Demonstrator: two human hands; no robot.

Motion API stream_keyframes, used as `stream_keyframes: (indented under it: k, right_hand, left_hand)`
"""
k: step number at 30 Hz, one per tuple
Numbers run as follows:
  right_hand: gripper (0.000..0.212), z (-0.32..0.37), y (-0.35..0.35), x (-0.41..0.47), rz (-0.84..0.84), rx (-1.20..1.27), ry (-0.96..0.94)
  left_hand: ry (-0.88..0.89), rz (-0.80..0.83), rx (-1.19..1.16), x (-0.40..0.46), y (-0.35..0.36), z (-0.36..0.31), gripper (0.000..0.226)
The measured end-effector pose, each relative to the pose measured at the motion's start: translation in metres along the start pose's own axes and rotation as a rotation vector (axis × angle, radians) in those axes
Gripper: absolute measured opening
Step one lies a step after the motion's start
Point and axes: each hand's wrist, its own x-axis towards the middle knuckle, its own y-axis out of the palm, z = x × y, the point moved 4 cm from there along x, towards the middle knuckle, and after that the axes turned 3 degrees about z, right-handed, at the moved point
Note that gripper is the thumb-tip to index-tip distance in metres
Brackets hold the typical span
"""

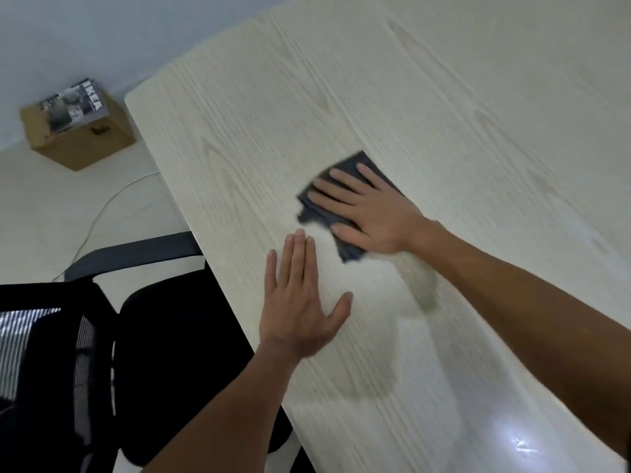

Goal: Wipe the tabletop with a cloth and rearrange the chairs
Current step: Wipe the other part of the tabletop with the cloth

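A pale wood-grain tabletop [444, 114] fills most of the head view. A dark grey folded cloth [314, 209] lies on it near the middle. My right hand [372, 206] presses flat on the cloth with straight, spread fingers. My left hand [300, 302] rests flat on the bare tabletop just below and left of the cloth, fingers straight, thumb out. A black office chair [164, 363] with a mesh back and armrest stands at the table's left edge, its seat partly under the tabletop.
A cardboard box [85, 138] with a catalogue [73, 104] on top sits on the floor by the wall at the upper left. A white cable [102, 209] runs across the light floor. Damp streaks show on the tabletop near my arms.
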Motion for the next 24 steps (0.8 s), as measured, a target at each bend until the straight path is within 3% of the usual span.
stream_keyframes:
  k: [2, 4, 7, 9, 11, 13, 16, 18, 20, 24]
  right_hand:
    - [0.064, -0.022, 0.005, -0.044, 0.010, 0.000, 0.016]
    - [0.063, -0.060, -0.003, -0.052, -0.014, 0.058, 0.216]
    - [0.067, -0.088, -0.024, -0.002, -0.060, 0.168, 0.592]
    - [0.069, -0.076, -0.030, 0.040, -0.071, 0.187, 0.708]
    - [0.068, -0.047, -0.027, 0.066, -0.062, 0.171, 0.627]
    - [0.067, -0.010, -0.017, 0.054, -0.055, 0.137, 0.430]
    - [0.065, 0.017, 0.003, -0.016, -0.008, 0.055, 0.138]
    - [0.065, 0.001, 0.012, -0.066, 0.017, 0.025, 0.078]
    - [0.065, -0.039, 0.009, -0.097, -0.009, 0.033, 0.233]
    - [0.068, -0.087, -0.012, -0.069, -0.093, 0.209, 0.840]
  left_hand:
    - [-0.023, 0.008, -0.007, 0.001, 0.001, 0.001, 0.103]
    - [-0.021, 0.026, -0.007, 0.002, 0.002, 0.001, 0.102]
    - [-0.014, 0.036, -0.001, 0.002, 0.002, 0.001, 0.101]
    - [-0.021, 0.036, 0.006, 0.002, 0.003, 0.002, 0.100]
    - [-0.030, 0.035, 0.025, 0.002, 0.004, 0.003, 0.099]
    - [-0.030, 0.041, 0.043, 0.002, 0.004, 0.002, 0.100]
    - [-0.030, 0.040, 0.056, 0.001, 0.002, 0.000, 0.100]
    - [-0.026, 0.030, 0.059, 0.002, 0.002, 0.000, 0.100]
    - [-0.023, 0.028, 0.050, 0.002, 0.002, -0.001, 0.100]
    - [-0.021, 0.011, 0.039, 0.002, 0.003, -0.001, 0.099]
